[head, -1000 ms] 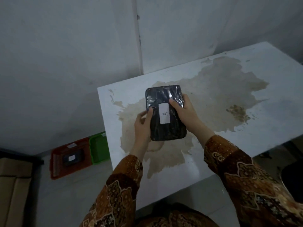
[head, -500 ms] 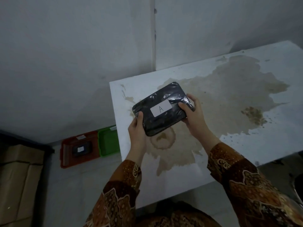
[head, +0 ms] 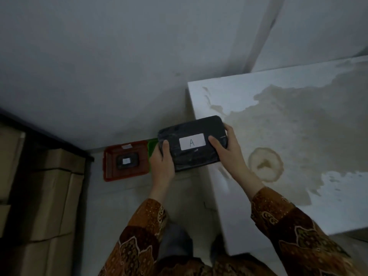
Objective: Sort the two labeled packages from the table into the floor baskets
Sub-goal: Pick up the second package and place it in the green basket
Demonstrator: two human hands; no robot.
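Observation:
A black wrapped package with a white label marked "A" is held level in the air beyond the table's left edge. My left hand grips its left end and my right hand grips its right end. On the floor against the wall stands a red basket holding another black package with a white label. A green basket stands right of the red one, mostly hidden behind the held package and my left hand.
The white stained table fills the right side, its left edge next to my arms. Stacked cardboard boxes stand on the left. Grey walls meet behind the baskets. Bare floor lies between the boxes and the table.
The package has moved left off the table and turned level, label now reading upright. The view has swung left and closer, bringing the baskets nearer to the package.

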